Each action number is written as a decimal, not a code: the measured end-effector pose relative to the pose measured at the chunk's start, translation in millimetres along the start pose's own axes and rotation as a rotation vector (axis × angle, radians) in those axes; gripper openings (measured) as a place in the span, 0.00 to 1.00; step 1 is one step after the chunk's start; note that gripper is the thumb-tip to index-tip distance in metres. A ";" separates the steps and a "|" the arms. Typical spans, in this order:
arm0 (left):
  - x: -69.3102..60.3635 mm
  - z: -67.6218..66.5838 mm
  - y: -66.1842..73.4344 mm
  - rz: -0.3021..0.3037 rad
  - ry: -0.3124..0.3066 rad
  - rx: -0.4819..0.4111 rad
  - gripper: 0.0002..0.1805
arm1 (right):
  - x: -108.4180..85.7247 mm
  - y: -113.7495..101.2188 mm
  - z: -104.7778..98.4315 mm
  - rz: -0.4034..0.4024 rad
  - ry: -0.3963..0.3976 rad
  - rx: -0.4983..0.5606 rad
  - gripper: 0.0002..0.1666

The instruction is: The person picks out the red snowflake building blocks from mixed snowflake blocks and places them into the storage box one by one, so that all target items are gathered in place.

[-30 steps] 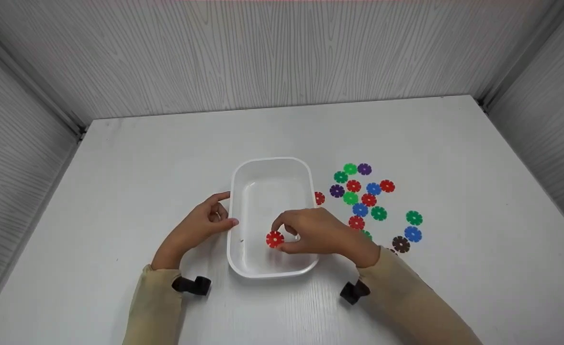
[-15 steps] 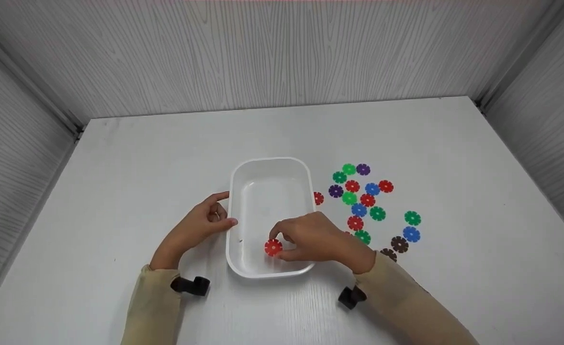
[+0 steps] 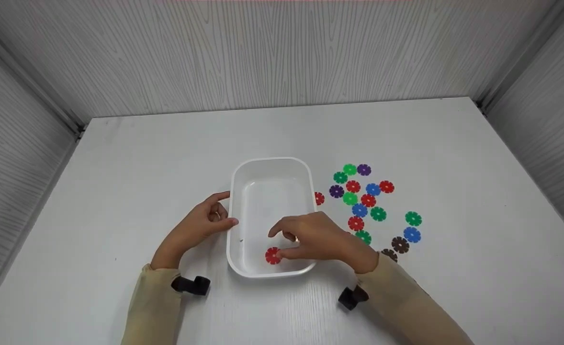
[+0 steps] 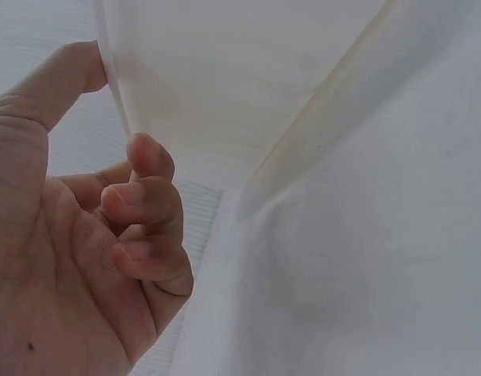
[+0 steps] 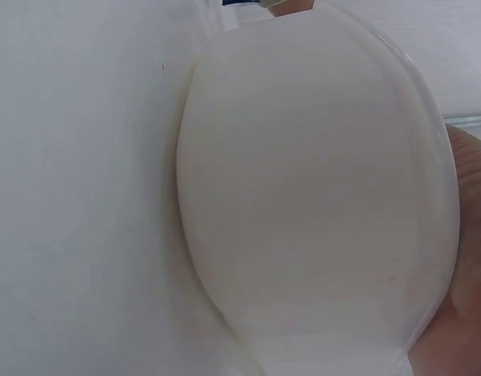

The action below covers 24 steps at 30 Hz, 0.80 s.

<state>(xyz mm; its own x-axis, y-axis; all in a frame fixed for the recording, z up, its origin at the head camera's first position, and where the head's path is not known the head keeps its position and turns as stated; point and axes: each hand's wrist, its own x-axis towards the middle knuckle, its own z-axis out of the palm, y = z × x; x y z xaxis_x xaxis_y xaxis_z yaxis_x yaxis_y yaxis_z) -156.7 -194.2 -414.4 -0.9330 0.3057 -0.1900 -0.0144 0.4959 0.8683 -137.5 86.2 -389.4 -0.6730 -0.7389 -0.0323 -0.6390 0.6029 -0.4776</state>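
A rectangular white plastic tray with rounded corners (image 3: 270, 199) sits on a white desk (image 3: 167, 153). At its left rim, the person's left hand (image 3: 198, 225) pinches the edge between thumb and forefinger. The right hand (image 3: 318, 235) reaches over the right rim, fingers loosely bent and parted, its thumb tip at a red, notched round disc (image 3: 272, 257) inside, close to the near wall; more tray floor stretches toward the far wall. Multicoloured notched discs (image 3: 359, 210) lie scattered beside the right rim, well apart from the desk's right edge.
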 end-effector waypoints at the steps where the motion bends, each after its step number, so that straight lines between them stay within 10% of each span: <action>1: 0.2 0.2 -0.3 -0.001 0.000 -0.005 0.38 | -0.9 0.9 -0.6 0.001 0.007 0.037 0.22; 11: 0.9 0.4 -1.7 -0.003 0.007 0.011 0.38 | -10.1 17.8 -13.3 -0.032 0.092 0.440 0.23; 24: 1.3 -0.3 -2.0 0.001 0.002 -0.015 0.39 | -39.0 55.7 -39.6 0.061 0.189 0.375 0.26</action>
<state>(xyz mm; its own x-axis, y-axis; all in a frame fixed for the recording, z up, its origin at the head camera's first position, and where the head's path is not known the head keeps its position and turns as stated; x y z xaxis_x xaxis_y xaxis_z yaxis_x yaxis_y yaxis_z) -158.0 -195.1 -416.2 -0.9336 0.3045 -0.1888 -0.0193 0.4836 0.8751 -161.6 160.4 -380.0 -0.7842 -0.6160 0.0747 -0.4398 0.4669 -0.7672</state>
